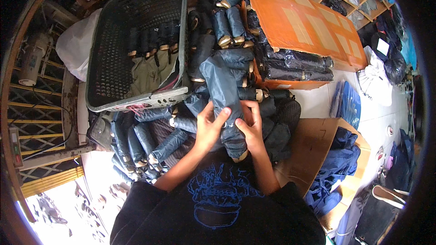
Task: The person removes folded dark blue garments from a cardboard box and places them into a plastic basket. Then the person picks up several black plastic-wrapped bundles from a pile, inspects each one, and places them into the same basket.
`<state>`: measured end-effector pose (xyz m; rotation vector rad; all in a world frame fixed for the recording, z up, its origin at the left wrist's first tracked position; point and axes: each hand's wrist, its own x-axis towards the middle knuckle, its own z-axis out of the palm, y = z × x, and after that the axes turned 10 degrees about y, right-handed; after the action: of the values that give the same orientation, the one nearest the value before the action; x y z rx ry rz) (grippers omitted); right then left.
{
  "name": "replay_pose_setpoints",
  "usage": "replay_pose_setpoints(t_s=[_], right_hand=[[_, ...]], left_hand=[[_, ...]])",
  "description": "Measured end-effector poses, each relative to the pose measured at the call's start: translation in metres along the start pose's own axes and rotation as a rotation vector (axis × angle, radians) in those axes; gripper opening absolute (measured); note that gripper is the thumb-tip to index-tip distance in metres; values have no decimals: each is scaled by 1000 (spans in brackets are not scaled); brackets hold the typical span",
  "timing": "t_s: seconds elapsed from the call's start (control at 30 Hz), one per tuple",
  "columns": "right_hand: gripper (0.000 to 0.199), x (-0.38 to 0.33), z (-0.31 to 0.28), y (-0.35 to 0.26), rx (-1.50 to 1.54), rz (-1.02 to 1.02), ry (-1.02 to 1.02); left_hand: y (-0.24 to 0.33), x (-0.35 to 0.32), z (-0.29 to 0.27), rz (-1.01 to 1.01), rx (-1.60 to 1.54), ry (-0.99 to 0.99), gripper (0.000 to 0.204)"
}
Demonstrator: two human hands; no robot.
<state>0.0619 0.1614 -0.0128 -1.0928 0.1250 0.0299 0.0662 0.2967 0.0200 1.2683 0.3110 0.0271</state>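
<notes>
A folded dark navy umbrella [223, 88] with a pale wooden handle end [240, 156] lies lengthwise in front of me, and both hands grip it. My left hand [210, 127] wraps its left side, fingers over the fabric. On its right side, my right hand [250, 124] pinches the cloth. Around it lies a heap of similar rolled dark umbrellas [150, 140] with light handle tips.
A grey plastic basket [181, 36] at the upper left holds a few umbrellas and cloth. An orange cardboard box [304, 22] with wrapped dark umbrellas lies at the upper right. A brown carton [313, 145] with blue fabric stands at my right. Shelves line the back.
</notes>
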Motion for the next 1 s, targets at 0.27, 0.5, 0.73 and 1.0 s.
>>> replay_pose_setpoints(t_s=[0.27,0.5,0.73,1.0], right_hand=[[56,-5,5,-1,-24,-57,17],[53,-2,1,16,21,-80,59],[47,-8,15,13,-87,-83,143],[39,-5,2,26,-121,-87,95]], left_hand=[[-10,-13,3,218,323,157,32],[3,-14,12,321,429,203,35],[-10,-7,11,174,119,151,40],[-13,-13,9,203,-18,207,34]])
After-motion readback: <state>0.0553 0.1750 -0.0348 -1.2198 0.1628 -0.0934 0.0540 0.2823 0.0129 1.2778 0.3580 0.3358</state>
